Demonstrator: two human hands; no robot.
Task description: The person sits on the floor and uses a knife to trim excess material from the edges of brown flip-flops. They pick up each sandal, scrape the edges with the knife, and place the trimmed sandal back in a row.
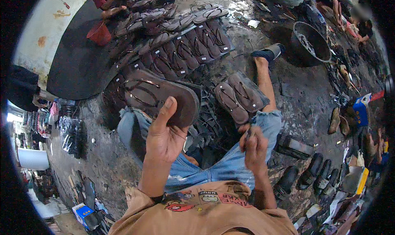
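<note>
My left hand [164, 138] is closed around the toe end of a dark brown flip-flop [175, 95], thumb on its upper side and fingers underneath. The sandal's shiny thong straps face up, and its heel points away to the left. My right hand [254, 148] is curled near my right knee, gripping something small and dark that I cannot make out. Just beyond that hand, a pair of brown flip-flops [242, 95] lies on a dark slab beside my right shin. Dark scraps [207, 126] are heaped between my legs.
Rows of brown flip-flops [181, 56] stand ahead. A black basin [310, 43] sits far right, and black slide sandals [310, 171] lie at near right. A red basket [98, 33] is at far left. Other people work along the far side, one showing an arm [113, 12].
</note>
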